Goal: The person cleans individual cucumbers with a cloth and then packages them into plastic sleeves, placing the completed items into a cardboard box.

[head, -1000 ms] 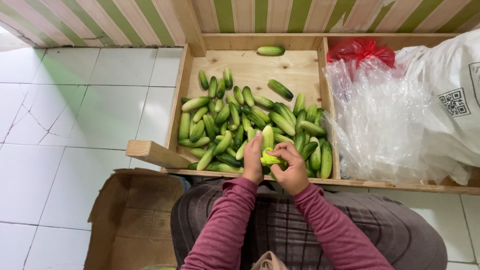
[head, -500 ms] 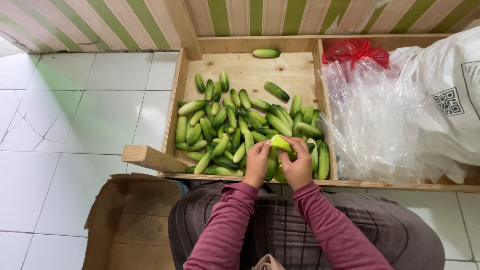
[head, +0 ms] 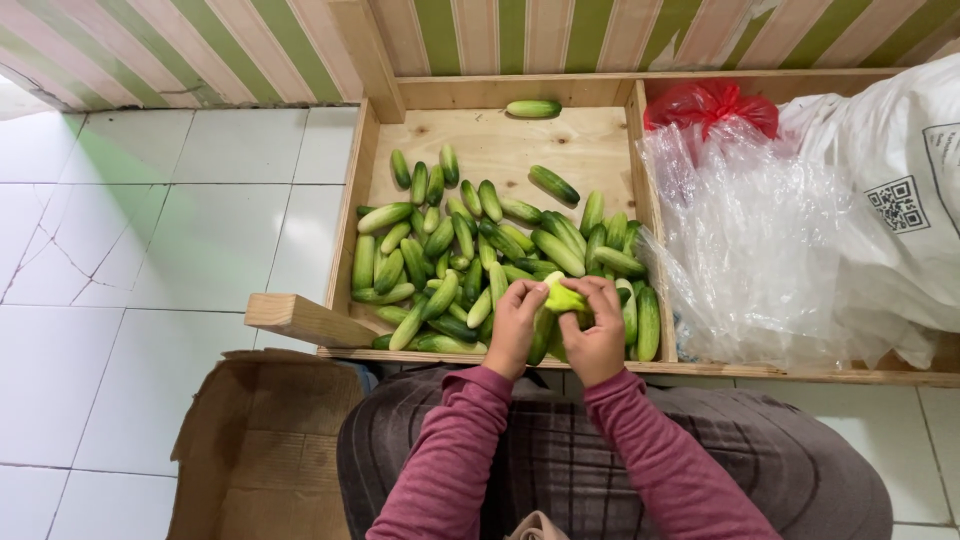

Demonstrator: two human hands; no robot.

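**Both hands on one cucumber at the near edge of the crate**

Pale yellow-green cucumber [head: 562,298] sits between both hands, just above the cucumber pile [head: 470,260], at the near right part of the wooden crate [head: 500,150]. Its top end shows; the rest is covered by fingers.

Left hand [head: 517,328]: fingers curled around the cucumber's left side, grasping it. Right hand [head: 598,335]: fingers wrapped over its right side and top, also grasping. The hands nearly touch each other over it. Both sleeves are dark pink.

The pile fills the near half of the crate, cucumbers lying criss-cross, mostly green, a few paler. The far half is mostly bare wood. One lone cucumber [head: 553,184] lies apart from the pile on the bare wood. Another single cucumber [head: 533,108] lies against the crate's far wall.

Right of the crate, past a wooden divider: crumpled clear plastic bags [head: 750,240], a red bag [head: 712,103] behind them, a white sack [head: 890,190] at far right.

A loose wooden slat [head: 305,319] sticks out at the crate's near left corner. Below it, an open cardboard box [head: 260,450] on the white tiled floor [head: 150,230]. Striped green-and-beige wall [head: 200,50] behind.
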